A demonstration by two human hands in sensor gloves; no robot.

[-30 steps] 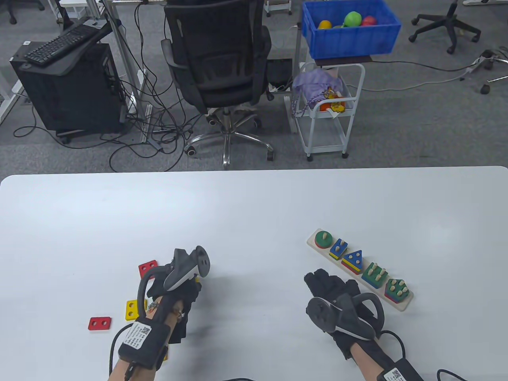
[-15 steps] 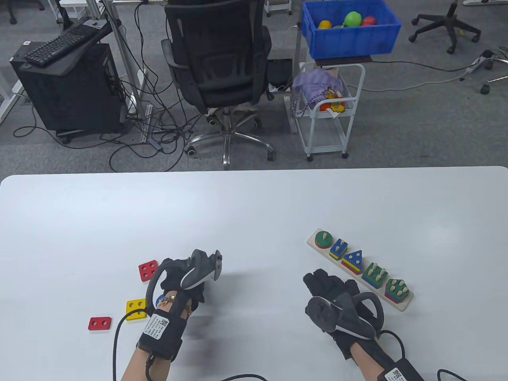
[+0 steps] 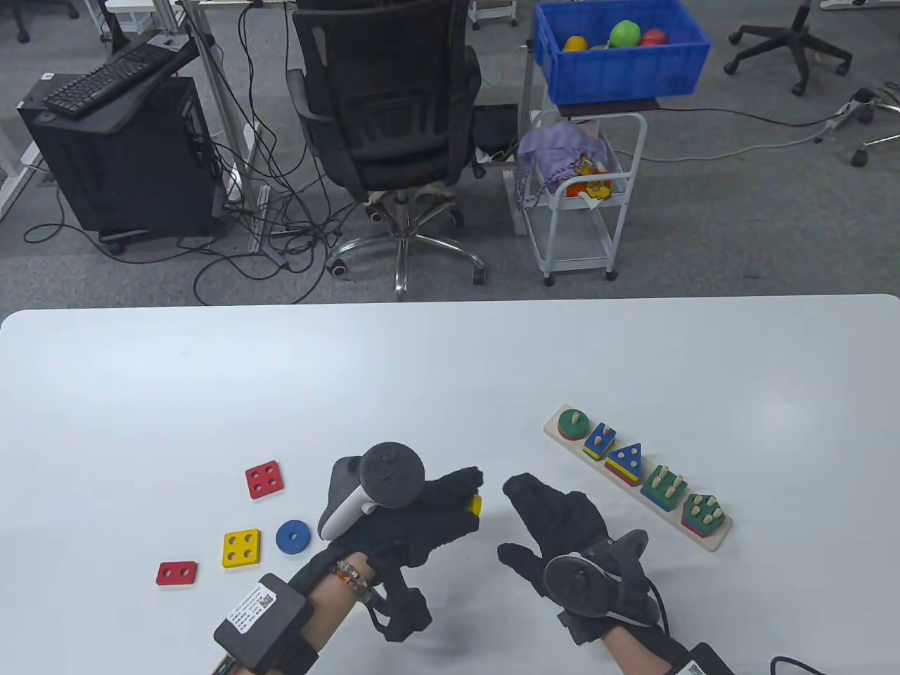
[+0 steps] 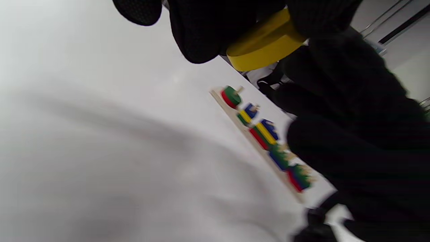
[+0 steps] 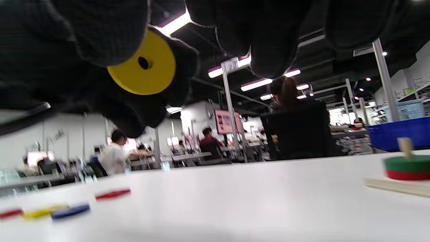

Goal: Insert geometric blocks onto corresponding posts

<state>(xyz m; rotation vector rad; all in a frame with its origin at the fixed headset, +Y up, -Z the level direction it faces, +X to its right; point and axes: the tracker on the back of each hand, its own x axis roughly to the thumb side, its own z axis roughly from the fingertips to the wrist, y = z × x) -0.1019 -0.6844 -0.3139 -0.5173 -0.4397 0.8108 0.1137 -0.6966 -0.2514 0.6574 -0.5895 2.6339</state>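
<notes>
My left hand [image 3: 470, 496] pinches a yellow disc [image 3: 476, 505] with a centre hole, lifted off the table near the middle front. The disc shows clearly in the left wrist view [image 4: 265, 43] and the right wrist view [image 5: 142, 65]. My right hand [image 3: 517, 517] is just right of it, fingers spread and straight, a small gap from the disc, holding nothing. The wooden peg board [image 3: 714, 541] lies at the right, with a green disc [image 3: 574, 423] and stacked blocks on its posts.
Loose blocks lie at the front left: a red four-hole square [image 3: 264, 480], a yellow four-hole square [image 3: 241, 548], a blue disc [image 3: 292, 536] and a red two-hole rectangle [image 3: 176, 573]. Beyond the table's far edge stand an office chair [image 3: 387, 105] and a white cart [image 3: 583, 197].
My left hand has lifted the yellow disc from among the loose blocks and carried it right. My right hand has moved left toward it and spread its fingers. The blue disc is now uncovered.
</notes>
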